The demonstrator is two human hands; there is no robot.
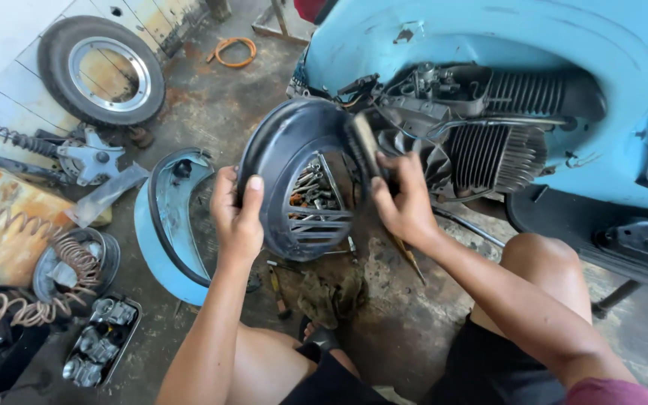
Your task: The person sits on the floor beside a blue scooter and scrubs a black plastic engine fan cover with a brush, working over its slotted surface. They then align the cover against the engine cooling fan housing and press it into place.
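Fingers of the left hand gripped the dark fan cover at its nine o'clock rim, steadying it against the engine. At three o'clock, the right hand clasped a brush, apparently scrubbing there.

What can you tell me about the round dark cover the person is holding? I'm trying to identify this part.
The round dark cover is a domed, black, metal-looking shell with slatted vents low on its face, dusty and worn. It is held tilted against the blue scooter's engine. The left hand grips its left rim; the right hand holds a brush at its right edge.
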